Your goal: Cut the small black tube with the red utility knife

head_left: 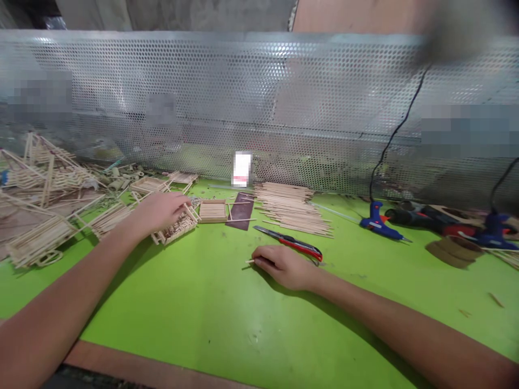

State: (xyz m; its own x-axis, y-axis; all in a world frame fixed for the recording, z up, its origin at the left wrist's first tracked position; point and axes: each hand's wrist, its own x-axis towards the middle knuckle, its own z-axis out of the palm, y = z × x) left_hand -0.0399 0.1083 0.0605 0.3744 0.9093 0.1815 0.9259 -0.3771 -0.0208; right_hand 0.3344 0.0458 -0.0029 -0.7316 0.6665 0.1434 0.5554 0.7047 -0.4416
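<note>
My left hand reaches out over a small frame built of thin wooden sticks on the green table; its fingers curl over the frame's top and touch it. My right hand rests on the table with its fingers closed on a short wooden stick that pokes out to the left. A red and black utility knife lies just behind my right hand. A pile of long thin sticks lies further back.
Several stick-built frames crowd the left side. A small flat stick panel and a dark sheet lie near the middle. Two blue glue guns with cords sit at right. A perforated metal screen closes the back.
</note>
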